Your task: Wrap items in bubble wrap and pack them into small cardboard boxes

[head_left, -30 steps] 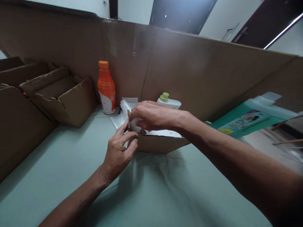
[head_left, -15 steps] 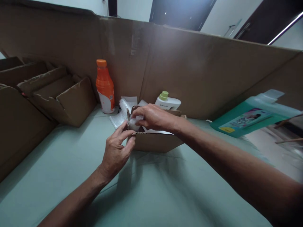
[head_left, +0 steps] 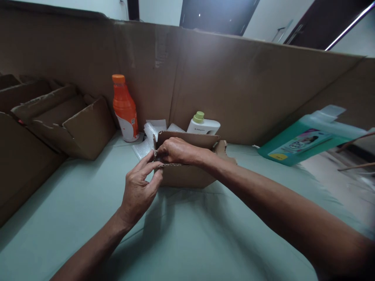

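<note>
A small open cardboard box (head_left: 187, 175) stands on the pale green table (head_left: 187, 242). My left hand (head_left: 139, 191) pinches the box's near left corner with fingers and thumb. My right hand (head_left: 175, 151) reaches over the front wall and down into the box at that same corner; what its fingers hold is hidden inside. Bubble wrap (head_left: 148, 136) lies just behind the box on the left.
An orange bottle (head_left: 124, 109) and a white bottle with a green cap (head_left: 203, 124) stand by the tall cardboard wall (head_left: 234, 86). Open cardboard boxes (head_left: 70, 121) sit at the left. A teal jug (head_left: 304, 136) lies at the right.
My right hand has sunk lower into the box and the white wrapped thing it pressed is out of sight. The box's back flap now shows. My left hand keeps its pinch on the corner.
</note>
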Action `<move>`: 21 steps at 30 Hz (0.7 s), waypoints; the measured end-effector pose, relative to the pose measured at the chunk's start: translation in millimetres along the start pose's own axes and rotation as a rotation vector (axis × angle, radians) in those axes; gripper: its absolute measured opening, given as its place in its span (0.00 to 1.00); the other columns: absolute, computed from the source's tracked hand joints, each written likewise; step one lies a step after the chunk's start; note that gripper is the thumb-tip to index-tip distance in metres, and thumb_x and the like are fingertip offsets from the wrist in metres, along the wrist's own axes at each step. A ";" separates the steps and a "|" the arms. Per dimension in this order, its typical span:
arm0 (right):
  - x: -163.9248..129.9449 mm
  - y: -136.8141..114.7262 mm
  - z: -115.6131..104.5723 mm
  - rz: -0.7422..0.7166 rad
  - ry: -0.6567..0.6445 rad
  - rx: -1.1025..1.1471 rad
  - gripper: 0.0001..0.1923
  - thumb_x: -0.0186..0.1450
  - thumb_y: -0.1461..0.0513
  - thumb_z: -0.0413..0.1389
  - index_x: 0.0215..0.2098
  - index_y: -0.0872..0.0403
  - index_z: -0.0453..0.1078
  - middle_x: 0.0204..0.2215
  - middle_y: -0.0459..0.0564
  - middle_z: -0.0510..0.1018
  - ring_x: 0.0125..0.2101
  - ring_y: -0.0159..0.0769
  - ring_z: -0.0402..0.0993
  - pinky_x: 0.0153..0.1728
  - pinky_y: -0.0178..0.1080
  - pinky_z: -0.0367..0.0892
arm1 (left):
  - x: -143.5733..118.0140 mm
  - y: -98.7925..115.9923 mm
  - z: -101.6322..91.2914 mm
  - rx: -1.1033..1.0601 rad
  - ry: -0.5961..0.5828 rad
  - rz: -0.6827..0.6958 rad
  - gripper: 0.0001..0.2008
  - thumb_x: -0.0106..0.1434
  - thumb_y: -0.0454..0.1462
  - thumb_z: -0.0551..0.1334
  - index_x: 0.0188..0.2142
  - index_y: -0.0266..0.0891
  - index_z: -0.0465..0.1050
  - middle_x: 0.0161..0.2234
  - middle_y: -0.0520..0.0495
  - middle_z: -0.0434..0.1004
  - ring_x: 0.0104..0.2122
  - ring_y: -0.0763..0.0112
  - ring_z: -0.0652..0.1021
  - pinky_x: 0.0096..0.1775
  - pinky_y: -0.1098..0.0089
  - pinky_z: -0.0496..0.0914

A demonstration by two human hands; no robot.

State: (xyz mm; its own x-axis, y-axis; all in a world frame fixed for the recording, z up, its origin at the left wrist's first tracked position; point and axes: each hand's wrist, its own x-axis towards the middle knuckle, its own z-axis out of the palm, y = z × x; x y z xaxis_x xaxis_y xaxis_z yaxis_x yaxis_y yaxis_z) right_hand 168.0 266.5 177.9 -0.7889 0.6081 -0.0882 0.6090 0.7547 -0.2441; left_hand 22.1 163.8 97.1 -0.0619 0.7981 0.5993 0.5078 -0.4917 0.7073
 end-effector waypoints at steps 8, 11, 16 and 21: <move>2.2 5.7 4.0 -0.007 0.058 -0.002 0.12 0.60 0.73 0.57 0.36 0.57 0.81 0.29 0.48 0.82 0.27 0.30 0.68 0.29 0.33 0.54 | -0.3 -2.5 3.6 -0.070 0.006 -0.071 0.11 0.63 0.36 0.61 0.39 0.38 0.83 0.49 0.39 0.82 0.55 0.58 0.79 0.58 0.58 0.72; 6.8 8.5 6.5 0.011 0.069 0.006 0.13 0.61 0.72 0.56 0.38 0.58 0.81 0.32 0.50 0.83 0.30 0.32 0.72 0.31 0.33 0.57 | 0.9 -4.5 4.1 -0.087 0.002 -0.094 0.10 0.63 0.37 0.61 0.39 0.38 0.82 0.48 0.39 0.82 0.55 0.57 0.78 0.58 0.58 0.71; -0.1 5.7 -12.2 -0.012 0.058 0.048 0.17 0.61 0.73 0.57 0.44 0.55 0.80 0.41 0.49 0.84 0.39 0.35 0.77 0.37 0.31 0.64 | 0.6 -4.8 7.1 -0.132 -0.005 -0.120 0.09 0.63 0.38 0.62 0.37 0.39 0.81 0.50 0.41 0.82 0.57 0.55 0.77 0.60 0.55 0.69; -94.3 -9.1 -28.0 0.092 0.606 0.196 0.12 0.68 0.65 0.55 0.46 0.51 0.79 0.44 0.47 0.84 0.44 0.37 0.79 0.46 0.38 0.70 | -15.8 -10.6 3.7 -0.291 0.034 -0.268 0.27 0.64 0.41 0.63 0.62 0.46 0.64 0.67 0.39 0.61 0.56 0.57 0.77 0.54 0.57 0.74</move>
State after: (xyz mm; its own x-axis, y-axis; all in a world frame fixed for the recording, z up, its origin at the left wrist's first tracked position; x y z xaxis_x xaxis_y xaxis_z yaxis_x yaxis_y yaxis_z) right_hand 239.1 209.2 215.5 -0.5126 0.7432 0.4301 0.6006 0.6683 -0.4389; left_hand 20.9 157.7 78.7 -0.1900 0.9022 0.3872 0.2056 -0.3491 0.9143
